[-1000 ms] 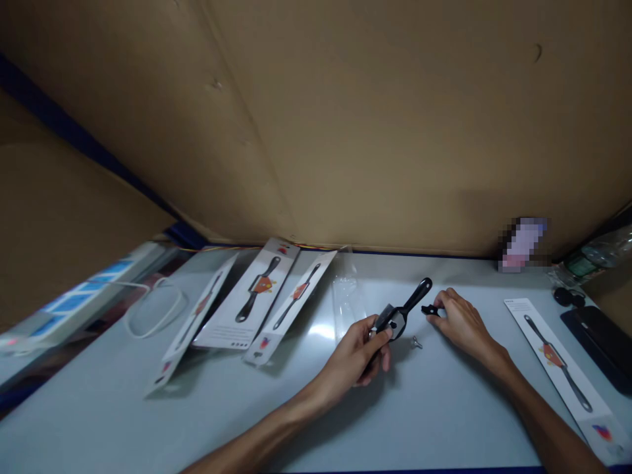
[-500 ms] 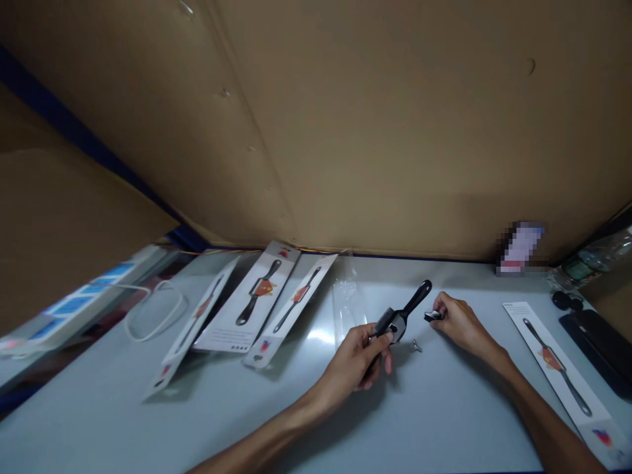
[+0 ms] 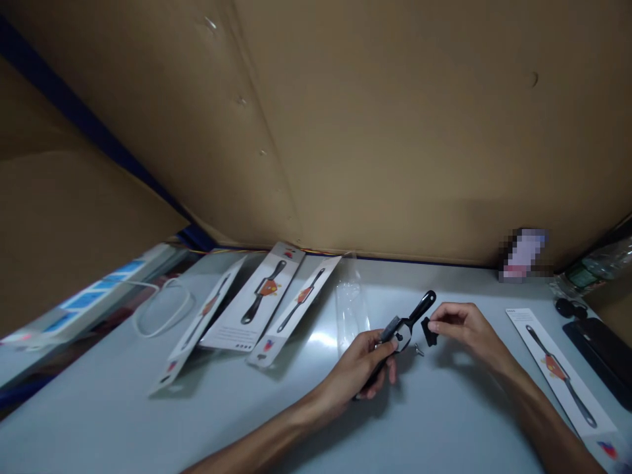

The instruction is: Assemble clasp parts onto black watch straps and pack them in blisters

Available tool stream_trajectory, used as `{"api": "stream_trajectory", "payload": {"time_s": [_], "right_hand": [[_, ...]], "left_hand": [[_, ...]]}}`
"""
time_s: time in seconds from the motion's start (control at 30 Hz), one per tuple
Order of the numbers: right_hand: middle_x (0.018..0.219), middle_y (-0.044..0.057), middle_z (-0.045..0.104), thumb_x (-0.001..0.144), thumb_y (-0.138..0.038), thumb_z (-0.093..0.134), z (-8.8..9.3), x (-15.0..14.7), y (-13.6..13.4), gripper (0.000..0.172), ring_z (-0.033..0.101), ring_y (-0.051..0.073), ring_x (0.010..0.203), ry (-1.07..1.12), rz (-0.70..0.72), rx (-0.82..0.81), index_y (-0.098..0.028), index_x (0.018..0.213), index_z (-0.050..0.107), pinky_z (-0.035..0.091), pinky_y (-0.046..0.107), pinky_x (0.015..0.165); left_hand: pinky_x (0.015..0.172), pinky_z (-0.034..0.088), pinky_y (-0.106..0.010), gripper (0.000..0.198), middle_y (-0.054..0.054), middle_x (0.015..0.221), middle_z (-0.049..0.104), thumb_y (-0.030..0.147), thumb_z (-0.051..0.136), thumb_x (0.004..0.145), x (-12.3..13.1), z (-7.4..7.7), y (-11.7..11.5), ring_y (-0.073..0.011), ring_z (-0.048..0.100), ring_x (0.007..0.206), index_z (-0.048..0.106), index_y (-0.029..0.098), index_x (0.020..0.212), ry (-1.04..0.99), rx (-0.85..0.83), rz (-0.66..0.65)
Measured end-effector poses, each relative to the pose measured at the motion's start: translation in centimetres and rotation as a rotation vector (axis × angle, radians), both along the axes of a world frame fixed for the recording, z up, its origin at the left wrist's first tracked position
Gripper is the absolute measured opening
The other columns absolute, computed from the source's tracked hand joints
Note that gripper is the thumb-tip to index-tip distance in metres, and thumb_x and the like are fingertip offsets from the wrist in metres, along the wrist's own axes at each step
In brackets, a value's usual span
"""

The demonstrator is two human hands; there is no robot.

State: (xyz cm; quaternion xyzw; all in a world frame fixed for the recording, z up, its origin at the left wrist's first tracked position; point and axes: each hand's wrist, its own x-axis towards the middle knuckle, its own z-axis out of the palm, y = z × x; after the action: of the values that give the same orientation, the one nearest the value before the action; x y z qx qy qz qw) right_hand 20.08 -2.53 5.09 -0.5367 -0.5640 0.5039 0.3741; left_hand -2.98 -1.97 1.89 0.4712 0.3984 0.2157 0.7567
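My left hand (image 3: 368, 365) is wrapped round one handle of a black spokeshave (image 3: 419, 307). Its other handle points up and to the right, and the thumb lies on the silvery middle part. Just right of the tool, my right hand (image 3: 461, 329) pinches a small black cap plate (image 3: 429, 331) with a notched outline between thumb and fingers. The plate is apart from the spokeshave. A small metal screw (image 3: 419, 350) lies on the table between the two hands.
Printed spokeshave cards (image 3: 257, 296) stand tilted at the left, beside a clear plastic sleeve (image 3: 351, 303). Another card (image 3: 557, 372) lies at the right, near a black case (image 3: 600, 355). A white cable (image 3: 165, 309) and power strip (image 3: 89, 296) are far left. Cardboard (image 3: 395, 131) walls the back.
My right hand has turned the cap plate from lying sideways to upright, showing its dark face, and brought it slightly lower. The left hand still holds the spokeshave. The view has shifted a little.
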Motion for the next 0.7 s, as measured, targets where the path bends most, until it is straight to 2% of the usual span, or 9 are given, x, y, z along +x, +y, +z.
{"api": "stream_trajectory", "payload": {"time_s": [0.1,0.23,0.37,0.47,0.57,0.7], "right_hand": [[0.068,0.0,0.064,0.072,-0.047,0.078,0.0,-1.2,-0.4,0.032,0.057,0.013,0.058,0.098,-0.027,-0.04,-0.018,0.08,0.066,0.047,0.029,0.06],[0.068,-0.002,0.064,0.07,-0.048,0.08,-0.7,-2.8,-0.9,0.042,0.064,0.016,0.059,0.2,-0.05,-0.083,-0.019,0.096,0.064,0.052,0.031,0.06],[0.066,0.0,0.064,0.072,-0.049,0.078,-1.3,-4.1,-1.6,0.037,0.064,0.016,0.057,0.19,-0.116,-0.054,-0.019,0.087,0.061,0.052,0.029,0.055],[0.069,0.001,0.064,0.076,-0.048,0.074,-1.5,-4.6,-1.9,0.031,0.061,0.016,0.059,0.116,-0.156,-0.024,-0.019,0.083,0.062,0.047,0.027,0.05],[0.072,0.002,0.063,0.079,-0.04,0.07,-1.6,-4.8,-2.0,0.021,0.057,0.016,0.065,-0.04,-0.191,0.118,-0.019,0.078,0.067,0.046,0.027,0.056],[0.068,0.001,0.059,0.081,-0.032,0.066,-1.8,-4.8,-1.9,0.012,0.053,0.016,0.063,-0.229,-0.194,0.251,-0.021,0.077,0.069,0.043,0.028,0.06]], "left_hand": [[0.032,0.016,-0.018,0.043,0.002,0.06,0.064,0.058,0.063,0.082,0.0,0.0,0.0,-0.0048,0.037,0.031,0.053,0.018,0.092,-0.004,-0.002,0.002],[0.033,0.016,-0.019,0.044,0.003,0.061,0.063,0.056,0.062,0.082,0.0,0.0,-0.2,-0.0051,0.036,0.032,0.054,0.017,0.1,-0.005,-0.009,0.003],[0.034,0.016,-0.019,0.036,0.004,0.061,0.061,0.045,0.059,0.083,-0.1,0.1,-0.4,-0.0049,0.035,0.034,0.055,0.016,0.104,-0.001,-0.013,0.012],[0.035,0.015,-0.019,0.027,0.005,0.059,0.058,0.037,0.057,0.082,-0.1,0.1,-0.6,-0.0042,0.032,0.036,0.055,0.017,0.099,-0.013,-0.028,0.003],[0.036,0.014,-0.019,0.026,0.005,0.06,0.059,0.035,0.059,0.079,-0.1,0.2,-0.6,-0.0041,0.032,0.036,0.053,0.017,0.097,-0.022,-0.047,0.001],[0.035,0.012,-0.02,0.036,0.005,0.059,0.059,0.048,0.064,0.081,0.1,0.5,-0.6,-0.0034,0.031,0.033,0.052,0.017,0.096,-0.015,-0.039,-0.03]]}}
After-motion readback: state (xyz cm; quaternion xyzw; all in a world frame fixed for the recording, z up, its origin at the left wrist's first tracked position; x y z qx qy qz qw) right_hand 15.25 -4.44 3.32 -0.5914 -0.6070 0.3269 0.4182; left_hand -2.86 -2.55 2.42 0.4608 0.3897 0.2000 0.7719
